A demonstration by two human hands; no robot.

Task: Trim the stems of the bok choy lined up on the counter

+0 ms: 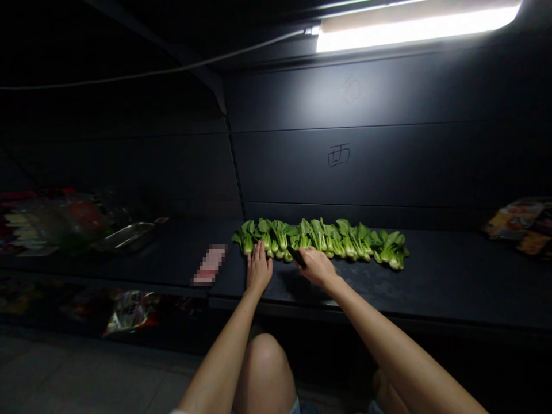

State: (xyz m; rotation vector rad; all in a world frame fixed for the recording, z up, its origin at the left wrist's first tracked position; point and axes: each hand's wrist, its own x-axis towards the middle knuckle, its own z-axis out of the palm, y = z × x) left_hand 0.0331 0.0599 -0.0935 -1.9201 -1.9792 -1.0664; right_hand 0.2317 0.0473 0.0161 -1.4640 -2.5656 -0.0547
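Note:
A long row of green bok choy (349,244) lies side by side on a dark shelf (452,276), leaves toward the back panel and pale stem ends toward me. Near the row's left end, my left hand (259,270) rests with outstretched fingers touching the stem ends. My right hand (318,266) is closed around a slim black handle (296,256) in front of the middle of the row. The handle points up and left, close to the stems. Whether a blade extends from it, I cannot tell.
Left of the row lies a pixelated pink and white rectangle (210,264). Farther left are a shallow metal tray (129,236) and wrapped packages (64,218). More packages (521,224) sit at the far right. A lit tube lamp (418,26) hangs above; a bag (131,310) lies below.

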